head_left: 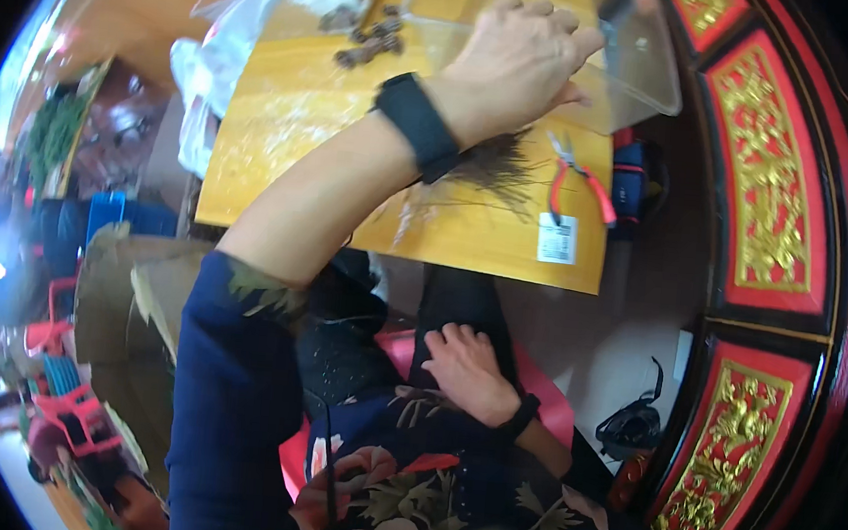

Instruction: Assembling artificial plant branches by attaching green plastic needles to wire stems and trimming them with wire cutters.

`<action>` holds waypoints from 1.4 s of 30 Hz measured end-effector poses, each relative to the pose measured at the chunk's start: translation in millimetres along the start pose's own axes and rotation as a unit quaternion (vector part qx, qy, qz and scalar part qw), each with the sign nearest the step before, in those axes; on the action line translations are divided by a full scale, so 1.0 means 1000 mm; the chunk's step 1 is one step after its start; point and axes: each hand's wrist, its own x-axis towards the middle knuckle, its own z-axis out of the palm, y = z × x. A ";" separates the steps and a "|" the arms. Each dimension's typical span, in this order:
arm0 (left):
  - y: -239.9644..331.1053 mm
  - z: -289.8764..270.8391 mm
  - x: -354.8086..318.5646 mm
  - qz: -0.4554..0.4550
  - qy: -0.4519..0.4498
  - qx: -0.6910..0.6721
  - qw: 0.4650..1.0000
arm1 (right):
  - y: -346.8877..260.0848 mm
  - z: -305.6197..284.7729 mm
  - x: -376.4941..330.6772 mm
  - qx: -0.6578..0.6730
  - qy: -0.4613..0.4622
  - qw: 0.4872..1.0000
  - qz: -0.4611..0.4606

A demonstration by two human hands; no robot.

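My left hand point(524, 64) reaches over the far right of the yellow tabletop point(297, 170), beside a clear plastic box point(649, 59). Its fingers curl downward away from view, so whatever they hold is hidden. Under my left wrist lies a bundle of thin dark brown wires or stems point(501, 176). To its right are pliers point(580, 178) with red handles, jaws pointing away from me. Small brown clustered pieces point(372, 42) sit left of the left hand. My right hand point(471, 368) rests on my thigh, fingers spread, holding nothing.
A white label point(557, 239) is at the table's near right edge. A clear plastic bag point(198, 98) hangs over the left edge. Cardboard point(123, 291) stands at left. A carved red and gold panel point(765, 172) closes off the right. A black bag point(630, 426) lies below.
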 end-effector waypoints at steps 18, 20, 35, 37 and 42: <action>-0.391 -0.167 -0.528 -0.338 -0.163 0.085 0.923 | -0.083 0.050 0.178 0.359 -0.111 0.828 0.415; -0.418 -0.150 -0.551 -0.327 -0.250 0.072 0.909 | -0.088 0.059 0.197 0.367 -0.129 0.813 0.433; -0.606 0.021 -0.629 -0.386 -0.432 -0.078 0.811 | -0.066 0.110 0.330 0.334 -0.221 0.753 0.522; -0.617 0.061 -0.651 -0.394 -0.419 -0.105 0.811 | -0.051 0.117 0.338 0.352 -0.230 0.725 0.546; -0.623 0.152 -0.693 -0.444 -0.362 -0.197 0.796 | -0.032 0.126 0.366 0.386 -0.173 0.701 0.574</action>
